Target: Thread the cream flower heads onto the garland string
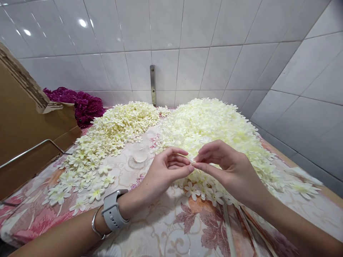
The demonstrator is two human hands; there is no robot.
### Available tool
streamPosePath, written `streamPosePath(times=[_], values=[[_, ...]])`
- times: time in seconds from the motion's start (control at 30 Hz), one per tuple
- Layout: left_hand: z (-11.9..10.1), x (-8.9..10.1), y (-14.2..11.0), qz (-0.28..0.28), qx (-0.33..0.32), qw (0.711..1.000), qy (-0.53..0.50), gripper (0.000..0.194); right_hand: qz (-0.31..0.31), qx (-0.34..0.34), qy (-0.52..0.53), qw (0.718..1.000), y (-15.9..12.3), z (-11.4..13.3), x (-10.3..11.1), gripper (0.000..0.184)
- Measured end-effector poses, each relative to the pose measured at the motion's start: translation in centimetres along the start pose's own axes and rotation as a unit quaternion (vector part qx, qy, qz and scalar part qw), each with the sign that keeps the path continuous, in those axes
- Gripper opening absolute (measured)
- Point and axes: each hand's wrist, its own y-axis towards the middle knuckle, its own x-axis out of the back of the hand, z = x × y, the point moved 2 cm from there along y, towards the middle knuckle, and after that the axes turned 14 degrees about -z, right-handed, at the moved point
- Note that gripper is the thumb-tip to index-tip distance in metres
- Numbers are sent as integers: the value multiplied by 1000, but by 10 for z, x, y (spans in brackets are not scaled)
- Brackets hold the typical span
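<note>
My left hand [170, 166] and my right hand [230, 167] meet fingertip to fingertip over the tablecloth. Each has its thumb and fingers drawn together in a pinch. A small pale bit shows between the fingertips, but it blends with the white flowers behind, so I cannot make out what it is. Right behind my hands rises a large heap of white artificial flowers [209, 121] with pale yellow centres. A second heap of smaller-looking cream flowers [125, 123] spreads to the left, with loose blooms trailing forward. Between the heaps stands a small clear dish [140, 155].
A cardboard box [32, 132] with a bent metal rod [29, 152] fills the left side. Purple artificial flowers [80, 103] lie behind it. The flower-patterned tablecloth [171, 228] runs back to a tiled wall [166, 32] with a metal bracket [152, 84]. Thin strips [252, 228] lie at front right.
</note>
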Motion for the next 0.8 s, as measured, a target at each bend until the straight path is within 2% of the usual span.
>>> streamPosePath(times=[0.07, 0.13, 0.3, 0.43, 0.53, 0.6, 0.67, 0.73, 0.8], values=[[-2, -1, -1, 1, -3, 1000, -7, 24, 0, -74, 51, 996, 2, -1, 1, 17], [-3, -1, -1, -1, -1, 1000, -16, 23, 4, -119, 86, 989, 4, -2, 2, 20], [0, 0, 2, 10, 33, 998, -44, 25, 11, -192, 150, 970, 5, -7, 1, 26], [3, 2, 4, 31, 47, 995, -78, 29, 28, -260, 209, 942, 6, -12, -1, 28], [2, 2, 4, 29, 48, 995, -83, 29, 38, -271, 215, 937, 5, -13, -2, 28], [1, 2, 3, 22, 53, 996, -68, 30, 37, -237, 184, 953, 3, -11, -3, 26], [1, 2, 2, 10, 54, 997, -50, 30, 24, -165, 134, 977, 1, -8, -3, 21], [1, 2, 1, 0, 50, 998, -39, 30, -5, -51, 68, 996, -2, -4, -3, 15], [2, 2, 1, 0, 52, 998, -38, 29, -27, 93, -12, 995, -5, 0, -4, 19]])
